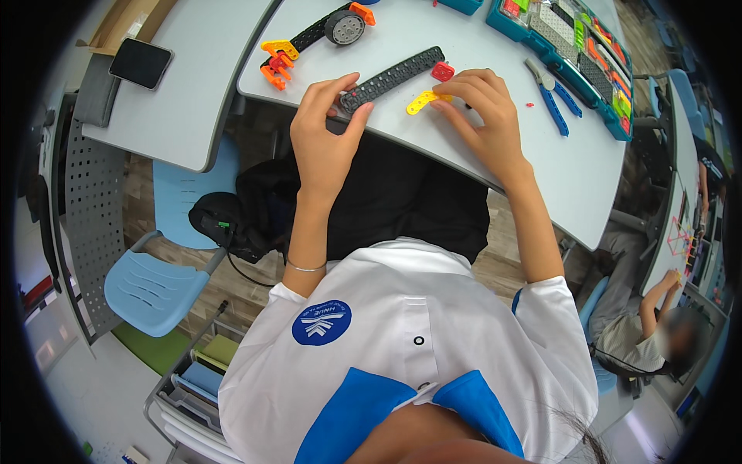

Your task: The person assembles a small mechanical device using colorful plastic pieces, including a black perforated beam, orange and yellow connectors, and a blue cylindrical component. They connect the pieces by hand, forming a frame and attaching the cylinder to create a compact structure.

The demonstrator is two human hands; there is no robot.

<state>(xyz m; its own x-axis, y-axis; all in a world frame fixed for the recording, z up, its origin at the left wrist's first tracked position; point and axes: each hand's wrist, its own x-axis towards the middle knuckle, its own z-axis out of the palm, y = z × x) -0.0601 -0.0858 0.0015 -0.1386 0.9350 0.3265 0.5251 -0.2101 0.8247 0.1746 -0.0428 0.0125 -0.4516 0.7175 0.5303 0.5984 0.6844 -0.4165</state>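
- Left hand (328,139): thumb and fingertips apart, astride the near-left end of a long dark-grey perforated plastic beam (396,77) on the white tabletop (464,37); firmness of hold, I cannot tell.
- Right hand (488,127): thumb and forefinger pinched on the right end of a short yellow perforated plastic strip (420,102), on the beam's near side.
- Risk: a slack pinch could let the strip fall over the table's near edge.
- Risk: a shove on the beam could dislodge the small red plastic piece (443,71) at its far end (attached or merely beside, I cannot tell).
- Risk: a careless sweep rightward could lose the tiny red plastic bit (530,104) or knock the blue-handled pliers (553,97).
- Container: open teal plastic case (589,97), far right, holding green, orange, red and grey parts.
- Container: brown cardboard box (157,19), far left; contents indistinct.
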